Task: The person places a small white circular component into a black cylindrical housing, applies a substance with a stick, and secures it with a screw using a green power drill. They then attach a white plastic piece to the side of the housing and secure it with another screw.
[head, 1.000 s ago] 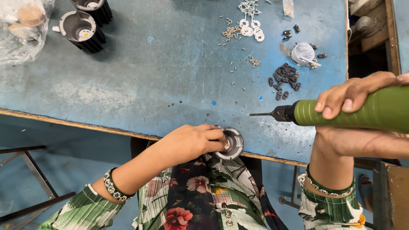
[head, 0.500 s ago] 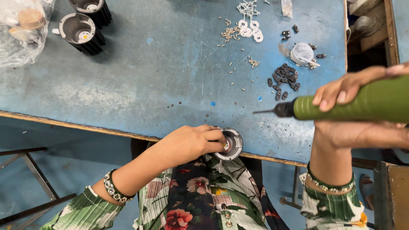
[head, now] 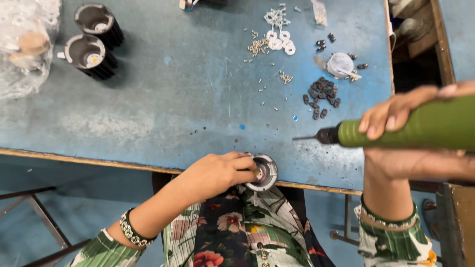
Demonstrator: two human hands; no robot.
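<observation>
Round housing held at the tabletop's near edge, driver off to the right.
Our left hand (head: 217, 173) closes its fingers on the grey housing (head: 264, 172); our right hand (head: 396, 116) wraps the green driver (head: 415, 129), bit level above the tabletop (head: 163, 99). A clear bag (head: 24, 44) lies at the far left corner.

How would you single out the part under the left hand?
Follow the blue table to its near edge, where the left hand rests. Under its fingertips sits a round grey housing, shallow and light, unlike the two tall black finned housings far left.
</observation>
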